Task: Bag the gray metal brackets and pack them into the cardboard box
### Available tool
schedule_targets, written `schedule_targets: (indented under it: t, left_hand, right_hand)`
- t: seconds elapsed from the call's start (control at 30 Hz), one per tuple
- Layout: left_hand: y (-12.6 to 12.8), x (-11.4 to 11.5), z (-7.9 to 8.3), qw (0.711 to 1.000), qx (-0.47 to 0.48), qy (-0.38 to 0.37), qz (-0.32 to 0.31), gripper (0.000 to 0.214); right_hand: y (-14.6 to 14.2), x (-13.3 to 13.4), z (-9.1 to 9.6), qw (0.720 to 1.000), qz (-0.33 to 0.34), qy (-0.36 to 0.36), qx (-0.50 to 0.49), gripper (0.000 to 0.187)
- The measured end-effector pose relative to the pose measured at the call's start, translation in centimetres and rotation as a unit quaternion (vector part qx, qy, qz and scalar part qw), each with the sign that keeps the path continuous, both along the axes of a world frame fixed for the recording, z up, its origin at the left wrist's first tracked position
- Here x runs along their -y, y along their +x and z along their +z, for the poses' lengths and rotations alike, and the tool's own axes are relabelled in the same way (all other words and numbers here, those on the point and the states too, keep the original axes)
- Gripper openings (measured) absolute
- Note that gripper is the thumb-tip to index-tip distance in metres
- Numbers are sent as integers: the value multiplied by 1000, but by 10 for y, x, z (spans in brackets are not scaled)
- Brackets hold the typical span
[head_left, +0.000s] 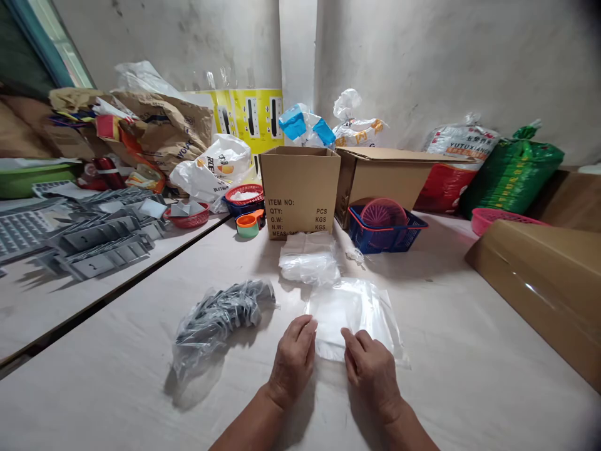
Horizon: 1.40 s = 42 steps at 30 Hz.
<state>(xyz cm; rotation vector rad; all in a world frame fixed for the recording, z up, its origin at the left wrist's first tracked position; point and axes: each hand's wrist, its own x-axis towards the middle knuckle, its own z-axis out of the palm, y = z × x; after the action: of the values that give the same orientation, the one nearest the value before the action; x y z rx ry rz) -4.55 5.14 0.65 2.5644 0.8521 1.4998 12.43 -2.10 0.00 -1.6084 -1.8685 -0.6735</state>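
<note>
My left hand (293, 360) and my right hand (370, 369) rest side by side on the pale table (469, 351), fingers together. Their fingertips pinch or press the near edge of a flat clear plastic bag (352, 316) that lies in front of me. To the left lies a clear bag stuffed with grey plastic parts (218, 319), apart from my left hand. Beyond the flat bag sits a small pile of folded clear bags (310, 260).
An open cardboard box marked ITEM NO (300, 191) stands at the back, a second carton (382, 175) beside it. A blue basket with a pink lid (385, 228), red baskets (244, 195), grey plastic trays (101, 241) on the left table, a long brown box (544, 282) at right, sacks along the wall.
</note>
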Motion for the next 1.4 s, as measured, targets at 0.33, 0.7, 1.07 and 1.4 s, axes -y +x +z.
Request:
schedule_targets:
  t: [0.33,0.7,1.07,1.4]
  left_hand:
    - [-4,8,9,997,43,-44,-56,35]
    - [-1,2,9,976,105,-157,-109,23]
    - [1,-7,8,959,125,-211,-144,25]
    - [-3,7,11,973,18,-145,-181,32]
  right_hand:
    - [-4,6,9,993,46,17,-106,29]
    - [1,-1,5,979,88,-21,-180,29]
    - [0,-5,3,965,139,-40,-219,37]
    - [12,1,11,983,43,25,-177,30]
